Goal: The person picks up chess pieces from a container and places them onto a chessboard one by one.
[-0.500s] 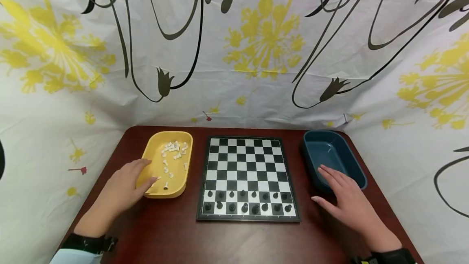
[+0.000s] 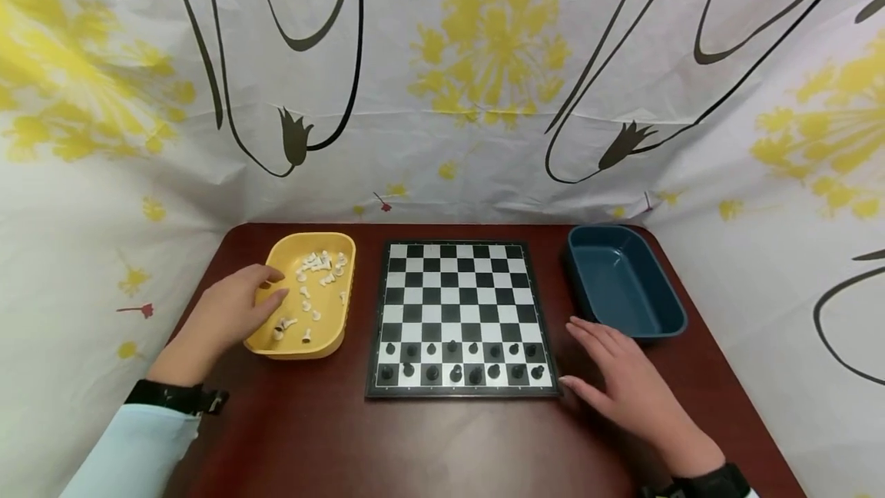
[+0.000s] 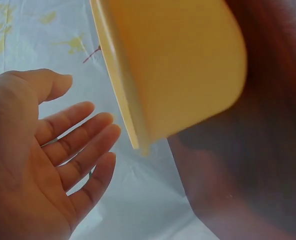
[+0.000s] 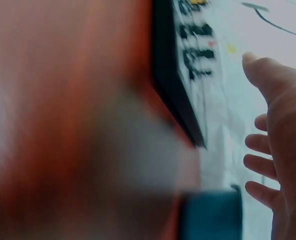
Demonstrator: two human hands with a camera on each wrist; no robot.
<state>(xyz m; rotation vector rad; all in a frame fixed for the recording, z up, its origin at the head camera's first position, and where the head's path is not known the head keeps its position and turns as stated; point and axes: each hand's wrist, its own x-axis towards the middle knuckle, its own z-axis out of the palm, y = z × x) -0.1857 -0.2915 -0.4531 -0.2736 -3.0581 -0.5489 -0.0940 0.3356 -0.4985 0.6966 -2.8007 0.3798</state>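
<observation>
My left hand [image 2: 231,310] hovers over the left side of the yellow tray [image 2: 330,321], fingers loosely bent and holding nothing. White chess pieces [image 2: 318,261] lie scattered in the tray, most bunched at its far end; a few sit just below my thumb. In the left wrist view the palm [image 3: 33,180] faces the tray's outer wall [image 3: 188,65]. My right hand [image 2: 622,379] is spread beside the near right corner of the chessboard [image 2: 456,294], its thumb close to the edge. Black chess pieces [image 2: 475,375] stand in two rows along the board's near side.
A dark teal tray [image 2: 632,290] stands at the right, just beyond my right fingertips, with bare floor showing. The reddish-brown table [image 2: 429,444] meets patterned white cloth [image 2: 442,198] at the back and sides.
My right hand has moved left, off the teal tray and towards the board. My left hand has drawn away from the tray's near end, uncovering white pieces there. The head view has tilted down slightly.
</observation>
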